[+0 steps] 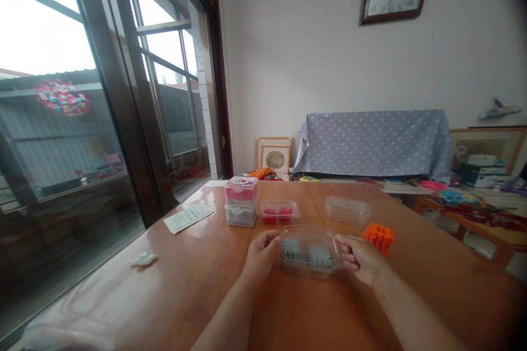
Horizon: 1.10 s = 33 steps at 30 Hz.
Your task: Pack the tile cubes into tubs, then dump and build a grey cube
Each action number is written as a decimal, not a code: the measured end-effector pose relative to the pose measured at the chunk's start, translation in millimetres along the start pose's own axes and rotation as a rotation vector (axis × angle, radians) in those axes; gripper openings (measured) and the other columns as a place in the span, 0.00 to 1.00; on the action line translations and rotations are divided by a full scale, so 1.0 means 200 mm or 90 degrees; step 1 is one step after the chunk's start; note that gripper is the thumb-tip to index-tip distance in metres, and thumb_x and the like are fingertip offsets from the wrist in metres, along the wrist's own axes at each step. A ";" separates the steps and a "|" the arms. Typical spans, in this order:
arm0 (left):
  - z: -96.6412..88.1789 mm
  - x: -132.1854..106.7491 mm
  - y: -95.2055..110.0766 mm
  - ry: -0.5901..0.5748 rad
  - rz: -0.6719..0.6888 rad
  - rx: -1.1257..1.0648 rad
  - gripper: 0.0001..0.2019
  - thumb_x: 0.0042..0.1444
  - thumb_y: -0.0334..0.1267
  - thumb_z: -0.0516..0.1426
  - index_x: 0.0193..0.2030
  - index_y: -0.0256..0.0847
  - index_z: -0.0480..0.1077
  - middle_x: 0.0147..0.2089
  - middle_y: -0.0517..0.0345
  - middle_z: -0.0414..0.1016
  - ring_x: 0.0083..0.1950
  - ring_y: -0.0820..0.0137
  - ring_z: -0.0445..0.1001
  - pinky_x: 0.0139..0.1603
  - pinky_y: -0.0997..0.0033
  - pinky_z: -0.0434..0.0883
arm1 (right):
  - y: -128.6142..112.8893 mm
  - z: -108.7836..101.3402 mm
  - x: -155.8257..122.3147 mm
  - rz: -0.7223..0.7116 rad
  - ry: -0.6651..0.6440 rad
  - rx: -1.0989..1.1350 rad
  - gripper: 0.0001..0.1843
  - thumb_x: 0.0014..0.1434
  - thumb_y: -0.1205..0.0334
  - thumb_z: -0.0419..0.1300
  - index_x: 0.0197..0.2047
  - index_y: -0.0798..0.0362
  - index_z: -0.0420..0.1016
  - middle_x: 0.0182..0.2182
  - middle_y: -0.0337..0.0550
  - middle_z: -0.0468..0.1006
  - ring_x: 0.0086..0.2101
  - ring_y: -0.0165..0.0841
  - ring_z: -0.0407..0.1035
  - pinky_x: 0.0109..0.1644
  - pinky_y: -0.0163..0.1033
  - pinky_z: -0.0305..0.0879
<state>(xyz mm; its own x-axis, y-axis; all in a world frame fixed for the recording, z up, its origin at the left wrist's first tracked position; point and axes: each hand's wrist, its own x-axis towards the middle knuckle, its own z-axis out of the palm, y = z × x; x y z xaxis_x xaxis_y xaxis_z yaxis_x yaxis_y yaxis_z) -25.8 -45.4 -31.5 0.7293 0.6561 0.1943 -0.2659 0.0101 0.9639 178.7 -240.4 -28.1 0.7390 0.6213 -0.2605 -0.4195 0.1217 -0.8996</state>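
Between my two hands is a clear plastic container [307, 270] with pale bluish-grey pieces in it, seen through the plastic. My left hand [263, 249] has its thumb and fingers closed on the container's left edge. On the opposite edge, my right hand [360, 258] grips with curled fingers. Just beyond the right hand sits an orange block made of interlocking pieces [379, 237]. A clear container with red pieces [280, 212] stands behind the one I hold, and a second clear container [348, 211] lies farther right.
Two stacked boxes [241, 203], pink over clear, stand left of the red pieces. A printed card [189, 216] and a crumpled whitish scrap [143, 259] lie on the left of the wooden table [197, 290]. A glass door [135, 93] borders the left side.
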 end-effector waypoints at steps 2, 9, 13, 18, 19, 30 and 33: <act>0.00 0.01 -0.03 0.017 -0.001 0.009 0.22 0.52 0.50 0.67 0.46 0.35 0.76 0.42 0.48 0.81 0.41 0.64 0.78 0.44 0.67 0.71 | 0.01 0.00 0.01 -0.016 0.017 -0.025 0.11 0.59 0.64 0.64 0.29 0.52 0.65 0.17 0.27 0.60 0.13 0.19 0.49 0.14 0.26 0.41; 0.00 0.02 -0.06 0.063 -0.014 0.032 0.20 0.50 0.49 0.68 0.44 0.36 0.75 0.40 0.50 0.80 0.39 0.66 0.77 0.42 0.70 0.70 | 0.05 0.00 0.00 -0.064 0.068 -0.113 0.17 0.58 0.55 0.65 0.26 0.50 0.62 0.17 0.27 0.61 0.13 0.20 0.49 0.16 0.27 0.39; 0.00 0.01 -0.05 0.046 -0.043 0.036 0.18 0.52 0.48 0.65 0.43 0.36 0.75 0.37 0.53 0.79 0.35 0.69 0.75 0.37 0.72 0.68 | 0.07 0.01 -0.03 -0.069 0.088 -0.162 0.21 0.56 0.47 0.67 0.26 0.50 0.62 0.17 0.27 0.62 0.14 0.20 0.49 0.17 0.27 0.37; 0.00 0.00 -0.04 0.044 -0.104 0.043 0.16 0.53 0.46 0.63 0.42 0.37 0.74 0.29 0.59 0.75 0.26 0.75 0.68 0.27 0.76 0.60 | 0.09 0.02 -0.06 -0.076 0.073 -0.262 0.22 0.55 0.43 0.65 0.25 0.50 0.64 0.18 0.30 0.65 0.15 0.23 0.55 0.18 0.29 0.40; 0.00 0.00 -0.04 0.038 -0.112 0.043 0.15 0.53 0.46 0.63 0.42 0.37 0.74 0.29 0.60 0.74 0.25 0.75 0.67 0.26 0.76 0.58 | 0.09 0.02 -0.06 -0.079 0.071 -0.277 0.22 0.55 0.43 0.64 0.25 0.50 0.64 0.17 0.30 0.65 0.16 0.23 0.56 0.19 0.30 0.40; -0.01 0.01 -0.05 0.022 -0.156 0.034 0.15 0.52 0.44 0.63 0.43 0.37 0.73 0.27 0.62 0.71 0.25 0.77 0.65 0.25 0.78 0.58 | 0.10 0.04 -0.08 -0.109 0.023 -0.267 0.22 0.56 0.41 0.61 0.26 0.50 0.63 0.18 0.30 0.65 0.19 0.25 0.59 0.22 0.32 0.49; -0.01 0.01 -0.05 0.026 -0.165 0.022 0.15 0.52 0.43 0.63 0.43 0.37 0.73 0.28 0.62 0.71 0.25 0.77 0.65 0.25 0.78 0.58 | 0.10 0.05 -0.09 -0.113 0.029 -0.253 0.21 0.55 0.42 0.62 0.25 0.49 0.63 0.17 0.31 0.65 0.18 0.26 0.59 0.22 0.32 0.49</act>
<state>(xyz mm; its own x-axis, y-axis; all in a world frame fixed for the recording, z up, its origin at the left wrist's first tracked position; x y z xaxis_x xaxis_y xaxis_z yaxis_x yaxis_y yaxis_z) -23.8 -43.6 -40.3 0.7444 0.6644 -0.0672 -0.0509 0.1568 0.9863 152.2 -242.3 -37.3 0.8071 0.5822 -0.0975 -0.0556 -0.0895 -0.9944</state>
